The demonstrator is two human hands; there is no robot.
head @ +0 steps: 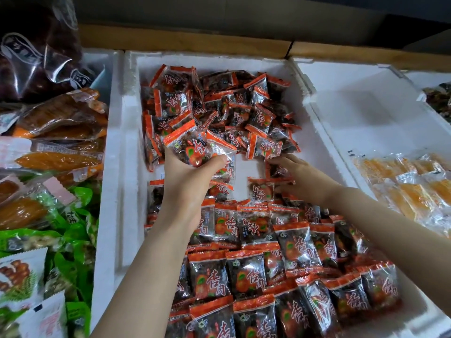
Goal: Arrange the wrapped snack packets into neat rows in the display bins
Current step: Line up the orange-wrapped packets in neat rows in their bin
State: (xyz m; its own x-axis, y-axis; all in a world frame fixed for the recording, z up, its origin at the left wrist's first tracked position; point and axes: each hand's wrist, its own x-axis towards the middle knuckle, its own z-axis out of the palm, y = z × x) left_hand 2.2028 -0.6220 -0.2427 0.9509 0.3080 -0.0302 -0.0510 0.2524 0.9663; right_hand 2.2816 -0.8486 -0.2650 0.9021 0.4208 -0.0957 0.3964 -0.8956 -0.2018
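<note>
Several held packets [192, 147] are bunched in the left grip [190, 174]. Its fingers and thumb are curled firmly round them just left of the frame's centre, probably as a ready supply for the next row. The right grip [302, 178] reaches in from the right with its fingers stretched over a single packet [277, 170]. Whether it pinches that packet or only touches it, I cannot tell.

Between the two lies a bare patch of the foam bin [117, 167], likely where the next row goes. Above it, in the upper middle, the loose heap [219, 106] lies unsorted. Below, toward the lower edge, the neat rows [256, 264] overlap like shingles with labels facing up. Green packets [73, 240] fill the bin at lower left, and yellow packets [410, 184] lie in the one at right.
</note>
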